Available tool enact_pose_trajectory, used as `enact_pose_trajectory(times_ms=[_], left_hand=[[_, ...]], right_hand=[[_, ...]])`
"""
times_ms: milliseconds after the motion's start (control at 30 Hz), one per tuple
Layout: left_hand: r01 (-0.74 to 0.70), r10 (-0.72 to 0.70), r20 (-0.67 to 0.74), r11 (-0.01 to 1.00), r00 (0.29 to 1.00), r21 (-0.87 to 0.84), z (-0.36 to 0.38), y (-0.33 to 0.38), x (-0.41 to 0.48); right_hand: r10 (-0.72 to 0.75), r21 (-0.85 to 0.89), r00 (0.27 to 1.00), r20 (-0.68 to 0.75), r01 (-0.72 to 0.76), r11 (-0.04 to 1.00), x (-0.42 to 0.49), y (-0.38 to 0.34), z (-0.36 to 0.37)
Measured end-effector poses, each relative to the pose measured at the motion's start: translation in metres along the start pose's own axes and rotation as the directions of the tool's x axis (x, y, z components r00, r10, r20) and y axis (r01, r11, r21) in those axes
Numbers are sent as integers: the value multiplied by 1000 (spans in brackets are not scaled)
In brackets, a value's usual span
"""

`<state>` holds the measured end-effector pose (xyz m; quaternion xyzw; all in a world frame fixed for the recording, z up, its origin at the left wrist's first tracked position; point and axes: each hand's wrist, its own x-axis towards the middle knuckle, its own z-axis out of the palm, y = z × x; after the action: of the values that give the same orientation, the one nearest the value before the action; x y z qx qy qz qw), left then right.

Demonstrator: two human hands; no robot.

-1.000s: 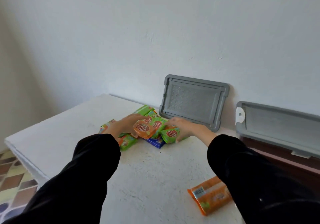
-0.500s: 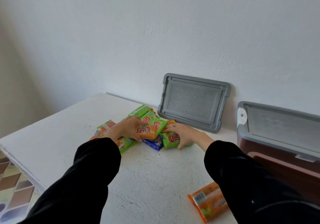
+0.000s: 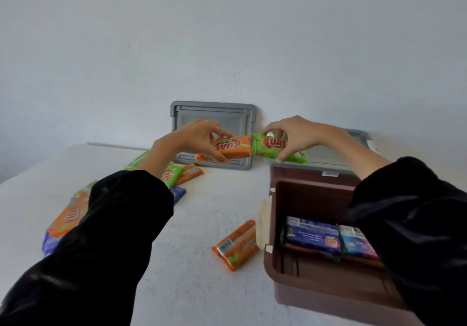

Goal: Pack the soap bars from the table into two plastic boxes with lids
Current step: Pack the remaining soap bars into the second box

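**A:** Hands first?

**B:** The left hand (image 3: 192,141) was raised over the far side of the table. Its thumb and fingers were curled round an orange soap bar (image 3: 233,146), held by the long edges. The right hand (image 3: 295,133) pinched a green soap bar (image 3: 273,146) the same way. The two bars met end to end. I could not tell whether they touched.

**A:** Edges and room?

**B:** Both bars hung in front of the grey lid (image 3: 214,109), which leaned on the wall. The far rim of the open brown box (image 3: 316,290) lay just below the right hand. A second grey lid (image 3: 326,159) stood behind it. Left of the box, the white table (image 3: 197,287) showed a bare lane. A loose orange bar (image 3: 236,246) lay in it, just beside the box's left wall.

**A:** Inside the box?

**B:** A blue bar (image 3: 312,237) and a teal-pink bar (image 3: 356,245) lay side by side, partly under the right sleeve.

**A:** Remaining stock?

**B:** A pile (image 3: 171,175) of green, orange and blue bars sat under the left forearm. Another orange one (image 3: 68,218) lay at the near left.

**A:** Versus half a second earlier?

**B:** Both hands had been low on the pile. They had since lifted, one bar each.
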<state>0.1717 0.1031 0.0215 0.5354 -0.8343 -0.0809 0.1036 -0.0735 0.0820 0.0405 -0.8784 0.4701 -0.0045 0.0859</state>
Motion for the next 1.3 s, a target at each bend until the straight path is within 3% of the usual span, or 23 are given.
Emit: enact_pose_trajectory(times_ms=[267,433,533,600,867,1100,1167,1300], left_hand=[[-278,270,167,960,948,26,72,124,33],[-348,310,169,892,936,289,107,163,39],[-378,346,157,798,925,469,122,170,36],[-376,337,172,770,926,515,134,172,32],[-354,229,322,837,919,418,160,177,31],[-391,264,324,812,909,434,162,181,33],[-376,276,291,844,916,382,155,178,32],[-274,272,61,961,960,32,126,156,27]], right_hand=[[240,-49,964,116,-236,971,-123,71,28],[286,-101,956,63,-279,955,-151,82,58],[301,-171,951,64,-287,943,-154,78,77],[312,-225,946,85,-287,931,-153,78,94],[324,-284,943,76,-291,914,-152,88,115],[332,-251,939,94,-300,920,-148,89,113],[340,-175,934,113,-318,932,-146,88,106],[297,4,955,-6,-297,955,-133,76,76]])
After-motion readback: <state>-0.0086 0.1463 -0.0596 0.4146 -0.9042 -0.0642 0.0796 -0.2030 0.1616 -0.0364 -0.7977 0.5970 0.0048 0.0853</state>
